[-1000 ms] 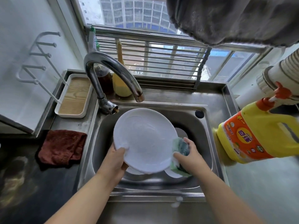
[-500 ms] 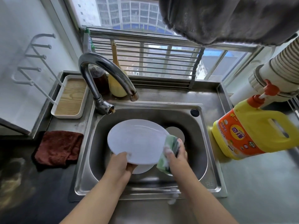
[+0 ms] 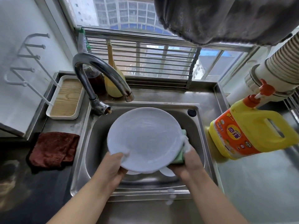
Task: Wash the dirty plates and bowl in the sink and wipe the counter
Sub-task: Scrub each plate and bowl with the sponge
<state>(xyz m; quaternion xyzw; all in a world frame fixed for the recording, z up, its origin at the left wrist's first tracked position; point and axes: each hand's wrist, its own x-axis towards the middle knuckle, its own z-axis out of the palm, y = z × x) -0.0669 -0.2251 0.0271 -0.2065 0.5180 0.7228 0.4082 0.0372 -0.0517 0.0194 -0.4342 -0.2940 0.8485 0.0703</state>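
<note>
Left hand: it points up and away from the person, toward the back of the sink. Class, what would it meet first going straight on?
The left hand already grips the white plate; beyond that, probably the tap, though depth is unclear.

Faucet spout (image 3: 103,75) over sink (image 3: 208,143) rear-left, detergent jug (image 3: 252,131) crowding right rim

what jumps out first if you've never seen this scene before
A big white plate held over the middle of the steel sink: the left hand grips its near rim, and the right hand presses a green sponge against its right edge. Next comes the bright yellow detergent jug on the counter to the right. Left of the sink lies a dark red cloth.
</note>
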